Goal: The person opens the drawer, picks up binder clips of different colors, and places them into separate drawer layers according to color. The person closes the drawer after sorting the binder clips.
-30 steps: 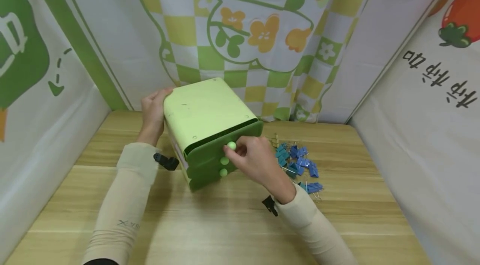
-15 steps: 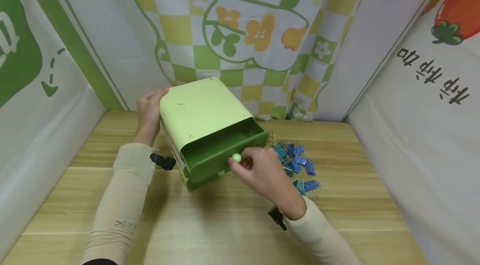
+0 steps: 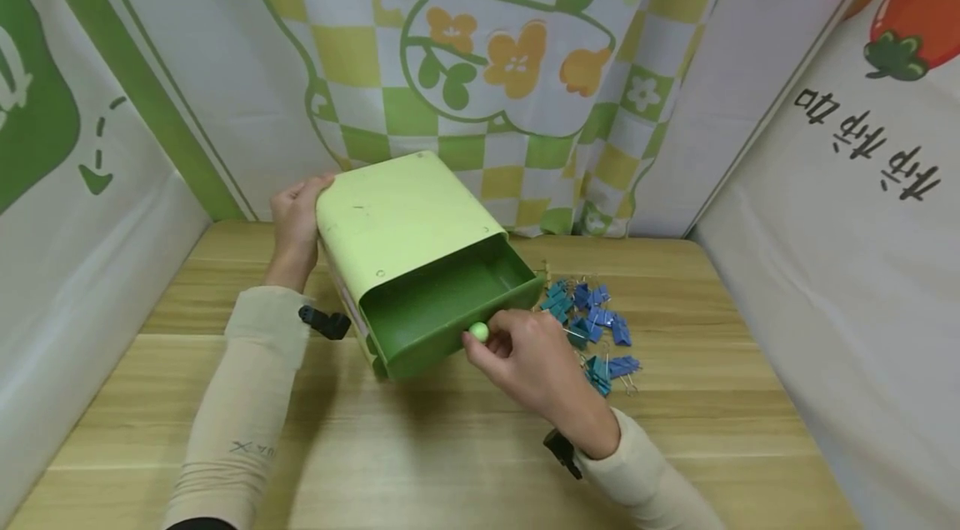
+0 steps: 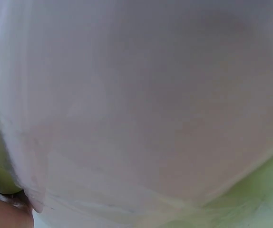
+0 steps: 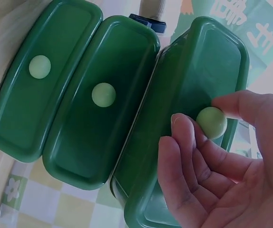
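Clips (image 3: 601,317) lie nr R hand (image 3: 536,353) pinching drawer knob (image 3: 479,332); L hand (image 3: 294,220) grips cabinet (image 3: 405,217), w/ curtain (image 3: 457,63) behind

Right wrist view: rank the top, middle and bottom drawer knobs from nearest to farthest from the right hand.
1. Top drawer knob: pinched by the right hand, rightmost in this view.
2. Middle drawer knob: between the other two knobs.
3. Bottom drawer knob: leftmost, farthest from the hand.

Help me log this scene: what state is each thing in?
Top drawer: open, no contents visible.
Middle drawer: closed.
Bottom drawer: closed.
Binder clips: loose on the table.
Left hand: holding the cabinet.
Right hand: pinching the top drawer's knob.
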Motion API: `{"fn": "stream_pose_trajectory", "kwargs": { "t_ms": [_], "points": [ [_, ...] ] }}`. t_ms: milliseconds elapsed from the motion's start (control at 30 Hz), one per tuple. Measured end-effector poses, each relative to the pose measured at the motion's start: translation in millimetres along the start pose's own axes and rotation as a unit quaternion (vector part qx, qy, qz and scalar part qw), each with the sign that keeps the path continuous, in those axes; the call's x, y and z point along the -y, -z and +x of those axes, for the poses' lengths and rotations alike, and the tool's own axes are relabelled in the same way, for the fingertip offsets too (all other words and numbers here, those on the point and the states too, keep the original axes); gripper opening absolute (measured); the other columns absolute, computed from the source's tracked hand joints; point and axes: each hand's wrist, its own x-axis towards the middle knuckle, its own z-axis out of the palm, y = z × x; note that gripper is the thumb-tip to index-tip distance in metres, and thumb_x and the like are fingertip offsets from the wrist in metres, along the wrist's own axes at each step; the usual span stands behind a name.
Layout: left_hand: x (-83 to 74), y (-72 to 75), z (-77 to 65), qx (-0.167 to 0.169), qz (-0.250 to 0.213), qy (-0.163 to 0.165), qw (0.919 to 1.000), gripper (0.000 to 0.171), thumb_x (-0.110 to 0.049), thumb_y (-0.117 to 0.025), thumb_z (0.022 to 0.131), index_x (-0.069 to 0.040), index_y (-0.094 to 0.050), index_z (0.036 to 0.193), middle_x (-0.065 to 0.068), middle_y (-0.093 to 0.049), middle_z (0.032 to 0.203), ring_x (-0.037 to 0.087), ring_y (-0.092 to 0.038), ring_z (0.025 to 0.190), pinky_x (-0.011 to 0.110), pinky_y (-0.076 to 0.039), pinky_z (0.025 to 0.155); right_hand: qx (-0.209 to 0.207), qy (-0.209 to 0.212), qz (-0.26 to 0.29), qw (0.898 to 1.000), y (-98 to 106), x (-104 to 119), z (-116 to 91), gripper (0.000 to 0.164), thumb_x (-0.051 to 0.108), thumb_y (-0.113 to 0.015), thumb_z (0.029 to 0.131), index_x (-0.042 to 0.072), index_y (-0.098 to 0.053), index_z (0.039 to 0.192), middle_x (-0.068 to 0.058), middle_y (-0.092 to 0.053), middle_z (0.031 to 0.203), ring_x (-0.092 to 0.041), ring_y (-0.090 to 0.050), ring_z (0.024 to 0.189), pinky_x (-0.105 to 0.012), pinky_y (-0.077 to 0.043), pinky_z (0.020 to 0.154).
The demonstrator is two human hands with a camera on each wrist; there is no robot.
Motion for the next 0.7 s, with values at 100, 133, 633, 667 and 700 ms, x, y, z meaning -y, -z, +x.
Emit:
{"fn": "stream_pose_trajectory", "kwargs": {
  "t_ms": [100,133,633,667,700],
  "points": [
    [0.2,-0.6,-0.2,0.004,-0.001,0.007,1.0000,0.017,-0.024,-0.075,0.097,-0.019,-0.081,0.082,-0.009,-0.076,0.077,0.004,-0.060,0.057,0.016,-0.049,0.054,-0.005,0.001,0.002,1.000,-2,-1,-2,0.022,0.024,-0.075,0.096,0.015,-0.073,0.076,0.008,-0.068,0.069,0.004,-0.057,0.060,-0.015,-0.051,0.059],
    [0.1,-0.9,0.0,0.006,-0.002,0.008,0.9999,0.017,-0.024,-0.075,0.097,-0.019,-0.081,0.082,-0.009,-0.076,0.077,0.004,-0.060,0.057,0.016,-0.049,0.054,-0.007,0.002,0.003,1.000,-2,-1,-3,0.022,0.024,-0.075,0.096,0.015,-0.073,0.076,0.008,-0.068,0.069,0.004,-0.058,0.060,-0.015,-0.051,0.059],
    [-1.7,-0.7,0.8,0.008,-0.025,0.006,0.9996,0.024,-0.022,-0.075,0.097,-0.014,-0.078,0.074,-0.008,-0.073,0.068,0.004,-0.058,0.052,0.016,-0.049,0.052,0.005,0.029,-0.004,1.000,0,-9,-9,0.020,0.028,-0.080,0.094,0.012,-0.076,0.084,0.003,-0.073,0.078,-0.004,-0.068,0.070,-0.016,-0.057,0.066],
    [-1.7,-0.9,0.6,0.008,-0.025,0.004,0.9997,0.024,-0.022,-0.075,0.097,-0.014,-0.078,0.074,-0.008,-0.072,0.068,0.004,-0.058,0.052,0.016,-0.049,0.051,0.011,0.031,-0.005,0.999,3,-10,-10,0.019,0.028,-0.080,0.094,0.011,-0.077,0.086,0.002,-0.074,0.079,-0.006,-0.070,0.071,-0.017,-0.058,0.067],
    [-1.9,-1.1,0.2,0.008,-0.023,0.003,0.9997,0.025,-0.023,-0.075,0.097,-0.014,-0.078,0.074,-0.008,-0.072,0.067,0.004,-0.058,0.051,0.016,-0.048,0.051,0.016,0.032,-0.007,0.999,6,-11,-10,0.019,0.028,-0.081,0.094,0.010,-0.077,0.087,0.000,-0.075,0.081,-0.007,-0.071,0.073,-0.018,-0.059,0.069]
  ]
}}
